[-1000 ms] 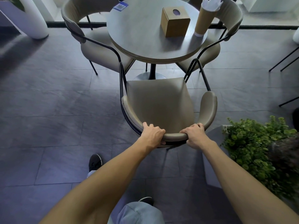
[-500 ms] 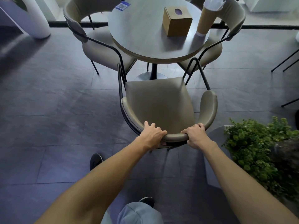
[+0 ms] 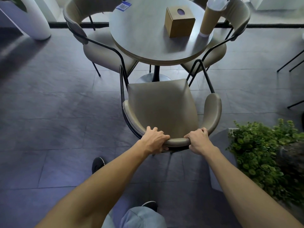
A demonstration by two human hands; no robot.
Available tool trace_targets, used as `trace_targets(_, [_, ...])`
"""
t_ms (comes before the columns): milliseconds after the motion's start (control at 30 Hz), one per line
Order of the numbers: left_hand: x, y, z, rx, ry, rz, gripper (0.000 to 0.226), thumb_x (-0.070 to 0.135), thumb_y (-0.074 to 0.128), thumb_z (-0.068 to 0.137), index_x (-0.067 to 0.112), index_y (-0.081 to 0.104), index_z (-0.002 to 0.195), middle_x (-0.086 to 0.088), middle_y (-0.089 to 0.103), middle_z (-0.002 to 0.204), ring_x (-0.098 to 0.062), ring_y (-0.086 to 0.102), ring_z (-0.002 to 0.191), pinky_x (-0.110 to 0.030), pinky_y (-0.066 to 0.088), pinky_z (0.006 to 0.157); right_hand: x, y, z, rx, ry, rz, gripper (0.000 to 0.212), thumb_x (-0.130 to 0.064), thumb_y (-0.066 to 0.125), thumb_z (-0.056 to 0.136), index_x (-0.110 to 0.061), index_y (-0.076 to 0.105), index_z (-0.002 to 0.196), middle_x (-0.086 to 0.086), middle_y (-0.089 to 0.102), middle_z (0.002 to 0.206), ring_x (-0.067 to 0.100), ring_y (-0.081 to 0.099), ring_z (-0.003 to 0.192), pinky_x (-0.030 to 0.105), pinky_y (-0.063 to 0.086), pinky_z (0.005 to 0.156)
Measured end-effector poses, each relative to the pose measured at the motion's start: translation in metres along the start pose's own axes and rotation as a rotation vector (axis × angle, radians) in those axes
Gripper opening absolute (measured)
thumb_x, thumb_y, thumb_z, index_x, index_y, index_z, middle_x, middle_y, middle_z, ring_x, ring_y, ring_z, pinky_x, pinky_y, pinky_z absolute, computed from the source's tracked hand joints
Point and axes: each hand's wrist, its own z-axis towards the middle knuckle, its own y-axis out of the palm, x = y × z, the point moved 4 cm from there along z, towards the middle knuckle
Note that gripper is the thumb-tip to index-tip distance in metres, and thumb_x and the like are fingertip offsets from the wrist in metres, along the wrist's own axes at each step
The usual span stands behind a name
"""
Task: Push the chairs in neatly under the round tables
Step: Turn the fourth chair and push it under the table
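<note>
Dark grey floor tiles (image 3: 49, 112) cover the room. One round surface (image 3: 153, 40) on a black pedestal stands at the upper centre. On it rest a brown cardboard tissue box (image 3: 179, 22), a tall brown paper holder (image 3: 209, 18) with white paper at its top, and a blue printed card (image 3: 123, 6) at the far rim.

Three beige padded chairs with black metal frames surround the surface. The left chair (image 3: 98, 45) and the right chair (image 3: 230, 38) have their seats partly under the rim. The near chair (image 3: 162, 107) stands on the floor in front of the pedestal; the front edge of its seat lies just short of the rim, not under it.

The left hand (image 3: 154, 139) is clamped over the top of the near chair's curved backrest, fingers wrapped over its inner side. The right hand (image 3: 198, 140) is clamped on the same backrest, just beside the left, with a short bare span of padding between them. Both arms are extended forward.

A green leafy plant (image 3: 259, 153) stands right of the near chair. A white planter (image 3: 35, 18) stands at upper left. One dark shoe (image 3: 97, 164) shows below the left arm.
</note>
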Motion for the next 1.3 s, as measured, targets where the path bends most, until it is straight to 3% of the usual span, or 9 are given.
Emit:
trace_targets(233, [0.0,0.0,-0.002,0.019,0.012,0.008,0.034,0.052,0.055,0.094,0.023,0.055,0.11,-0.004,0.062,0.107,-0.032,0.055,0.098,-0.041,0.033,0.073,-0.003,0.003,-0.007,0.006,0.01,0.03,0.043,-0.011,0.053,0.073,-0.035,0.071,0.104,-0.005,0.068,0.097,0.026,0.054,0.108,0.039,0.026,0.101])
trace_targets(667, [-0.001,0.0,-0.004,-0.036,-0.016,-0.023,0.038,0.055,0.056,0.092,0.025,0.056,0.116,-0.004,0.061,0.111,-0.032,0.054,0.103,-0.046,0.041,0.082,-0.005,0.006,-0.011,0.004,0.022,0.048,0.039,-0.011,0.054,0.072,-0.034,0.07,0.099,-0.005,0.066,0.093,0.027,0.053,0.107,0.04,0.025,0.102])
trace_targets(967, [0.001,-0.001,-0.005,-0.028,-0.047,-0.017,0.04,0.055,0.054,0.094,0.022,0.054,0.116,-0.006,0.061,0.112,-0.031,0.054,0.103,-0.045,0.039,0.084,-0.003,0.008,-0.014,0.023,-0.013,0.027,0.046,-0.015,0.054,0.076,-0.036,0.064,0.116,-0.007,0.067,0.111,0.024,0.051,0.115,0.044,0.021,0.109])
trace_targets(1167, [0.003,0.001,-0.011,0.012,-0.082,0.005,0.042,0.057,0.049,0.095,0.021,0.052,0.116,-0.007,0.063,0.114,-0.031,0.055,0.103,-0.044,0.035,0.086,-0.003,0.001,-0.012,-0.073,-0.034,0.05,0.044,-0.015,0.053,0.076,-0.033,0.062,0.115,-0.004,0.066,0.114,0.025,0.05,0.113,0.045,0.023,0.107])
trace_targets(1300, [0.003,0.002,-0.016,0.039,-0.07,-0.01,0.04,0.056,0.044,0.097,0.021,0.054,0.115,-0.006,0.064,0.111,-0.03,0.057,0.101,-0.043,0.037,0.09,-0.009,-0.012,-0.015,-0.137,-0.05,0.124,0.057,-0.017,0.052,0.074,-0.036,0.057,0.127,-0.004,0.064,0.12,0.028,0.049,0.117,0.045,0.026,0.108])
